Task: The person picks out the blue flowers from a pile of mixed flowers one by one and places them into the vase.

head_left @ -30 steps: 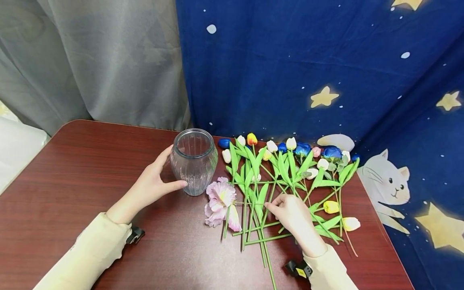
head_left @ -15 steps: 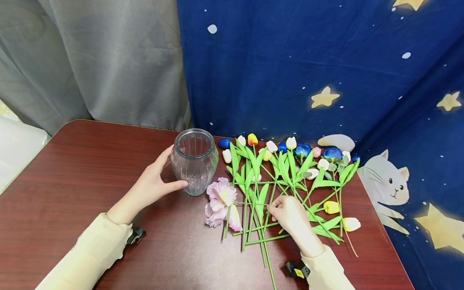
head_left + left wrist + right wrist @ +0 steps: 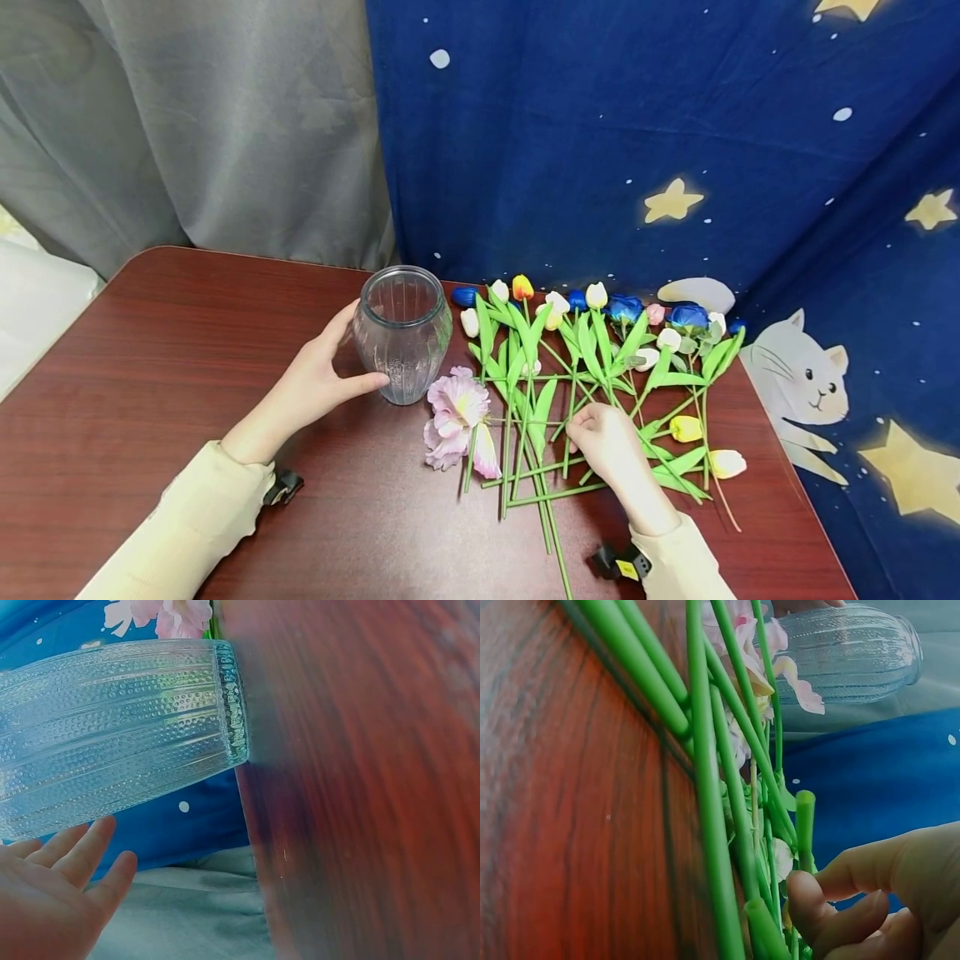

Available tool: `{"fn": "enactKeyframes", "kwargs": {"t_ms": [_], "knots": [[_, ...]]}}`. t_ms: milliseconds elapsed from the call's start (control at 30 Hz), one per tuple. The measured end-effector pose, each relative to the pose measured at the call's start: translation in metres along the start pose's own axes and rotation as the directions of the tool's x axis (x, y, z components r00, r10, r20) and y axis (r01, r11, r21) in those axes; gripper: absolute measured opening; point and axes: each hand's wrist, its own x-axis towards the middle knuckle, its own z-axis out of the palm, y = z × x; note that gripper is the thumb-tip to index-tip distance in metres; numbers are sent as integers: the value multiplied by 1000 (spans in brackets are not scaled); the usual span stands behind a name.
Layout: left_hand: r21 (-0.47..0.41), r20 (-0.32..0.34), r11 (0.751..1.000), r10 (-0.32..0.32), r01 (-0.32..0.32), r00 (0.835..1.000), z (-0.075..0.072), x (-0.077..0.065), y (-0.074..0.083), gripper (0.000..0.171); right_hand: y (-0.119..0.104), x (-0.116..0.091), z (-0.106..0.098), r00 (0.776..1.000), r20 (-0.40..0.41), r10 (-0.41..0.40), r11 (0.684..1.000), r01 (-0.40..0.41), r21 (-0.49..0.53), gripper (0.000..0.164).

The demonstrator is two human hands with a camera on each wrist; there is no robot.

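Observation:
A clear ribbed glass vase (image 3: 405, 354) stands upright on the table. My left hand (image 3: 315, 387) is at its left side, the thumb on the front and the fingers partly hidden behind it. In the left wrist view these fingers (image 3: 82, 855) are spread and fairly straight, tips at the glass. Among the flowers, my right hand (image 3: 611, 446) pinches a thin green flower stem (image 3: 805, 825) between thumb and forefinger, its cut end poking out past them. I cannot tell which bloom belongs to this stem. Several tulips with green leaves (image 3: 596, 350) lie around the hand.
A pink-lilac flower (image 3: 457, 408) lies right of the vase's base. Blue flowers (image 3: 624, 308) lie along the back edge, yellow (image 3: 685, 429) and white-yellow tulips (image 3: 726, 463) on the right. Crossing stems (image 3: 551, 533) reach toward the front. Curtains (image 3: 525, 142) hang behind the table.
My right hand has shifted slightly to the right, and a stem near it now lies at another angle. A few white and blue blooms at the back moved a little left. The left hand stays put.

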Motion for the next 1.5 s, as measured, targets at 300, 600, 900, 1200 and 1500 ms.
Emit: {"fn": "enactKeyframes", "kwargs": {"t_ms": [300,600,900,1200,1500], "knots": [[-5,-3,1000,-7,7,1000,0,0,0,96,0,-2,-5,1000,-21,3,997,-1,73,9],[-5,5,1000,-17,17,1000,0,0,1,97,-3,-4,-10,1000,-16,24,984,-21,178,6],[-7,3,1000,-4,4,1000,-1,0,1,97,-6,-5,-16,998,-50,33,985,-24,171,5],[-9,2,1000,7,-7,1000,-1,1,0,97,-8,-6,-19,994,-105,7,976,15,215,5],[-3,10,1000,-21,21,1000,0,1,0,97,-9,-11,-24,990,-141,-6,939,54,339,4]]}}
